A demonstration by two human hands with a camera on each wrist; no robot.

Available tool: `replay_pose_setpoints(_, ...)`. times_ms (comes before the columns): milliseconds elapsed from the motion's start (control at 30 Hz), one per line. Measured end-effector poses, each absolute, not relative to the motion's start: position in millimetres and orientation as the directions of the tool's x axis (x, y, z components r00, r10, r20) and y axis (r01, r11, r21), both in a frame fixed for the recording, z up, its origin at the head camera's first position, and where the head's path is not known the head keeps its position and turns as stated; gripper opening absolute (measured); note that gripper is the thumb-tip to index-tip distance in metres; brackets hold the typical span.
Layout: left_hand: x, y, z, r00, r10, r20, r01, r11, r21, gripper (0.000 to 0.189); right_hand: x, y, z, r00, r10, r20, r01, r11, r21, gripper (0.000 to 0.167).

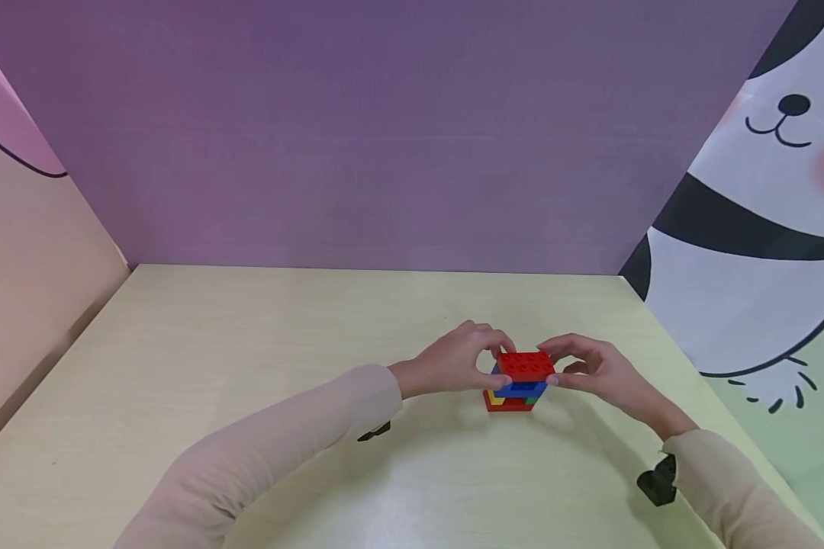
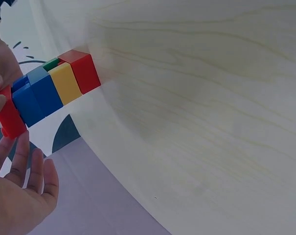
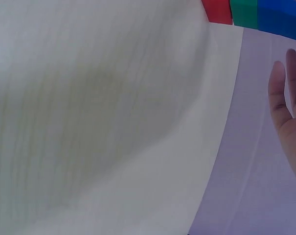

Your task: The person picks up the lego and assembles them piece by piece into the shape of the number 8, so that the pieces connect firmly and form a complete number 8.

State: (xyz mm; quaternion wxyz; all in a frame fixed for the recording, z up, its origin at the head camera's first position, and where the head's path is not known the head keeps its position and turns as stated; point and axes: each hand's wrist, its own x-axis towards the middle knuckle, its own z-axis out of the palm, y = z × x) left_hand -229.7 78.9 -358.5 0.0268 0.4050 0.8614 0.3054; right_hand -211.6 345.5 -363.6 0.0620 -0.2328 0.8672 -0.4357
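Observation:
A stack of toy building bricks stands upright on the table, seen in the head view with a red studded brick [image 1: 526,366] on top. Below it come blue bricks [image 1: 519,390], then a yellow brick [image 2: 65,84] and a green brick [image 3: 245,13] in one layer, with a red brick [image 2: 86,73] at the bottom. My left hand [image 1: 458,360] pinches the left end of the top red brick, thumb in front and index finger behind. At its right end my right hand [image 1: 597,369] pinches the same brick between thumb and fingers.
The pale wooden table [image 1: 261,335] ends at a purple wall panel [image 1: 384,152] behind. A side wall with a panda drawing [image 1: 748,305] rises on the right, and a pinkish wall [image 1: 27,252] on the left. Both hands cast shadows on the tabletop.

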Motion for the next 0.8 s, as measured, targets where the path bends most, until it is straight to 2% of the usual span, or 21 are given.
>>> replay_pose_setpoints(800,-229.3,78.3,-361.6,-0.670,0.712,0.209,0.678,0.473,0.563,0.040,-211.0,346.7,-367.1,-0.880,-0.466,0.095,-0.349,0.496,-0.795,0.040)
